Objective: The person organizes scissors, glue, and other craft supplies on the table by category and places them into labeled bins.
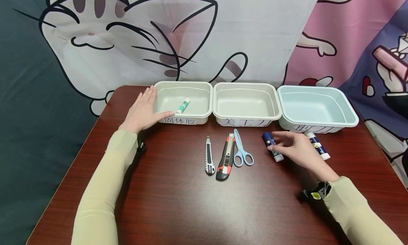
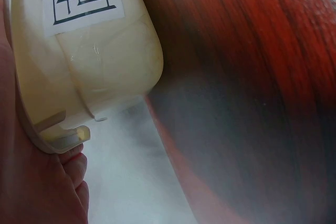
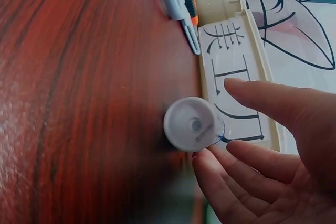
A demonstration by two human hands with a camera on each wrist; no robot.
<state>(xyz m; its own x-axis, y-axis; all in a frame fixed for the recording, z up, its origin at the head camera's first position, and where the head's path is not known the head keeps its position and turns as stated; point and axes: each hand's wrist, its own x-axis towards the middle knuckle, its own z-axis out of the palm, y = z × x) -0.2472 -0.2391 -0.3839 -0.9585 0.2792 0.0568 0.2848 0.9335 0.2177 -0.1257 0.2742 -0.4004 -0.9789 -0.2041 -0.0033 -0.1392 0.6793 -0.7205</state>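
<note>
My left hand rests along the left end of the left cream bin, fingers straight and thumb over the front rim. In that bin lies a small green-and-white glue stick. My right hand is over a dark blue glue stick on the table. Its thumb and fingers stand apart around the stick; the right wrist view shows the stick's round grey end with a gap to the thumb. Another blue-and-white glue stick lies behind the right hand, partly covered by it.
A small utility knife, a red-and-black utility knife and blue scissors lie mid-table. A middle cream bin and a light blue bin stand in line along the back, with labels in front. A printed cloth hangs behind.
</note>
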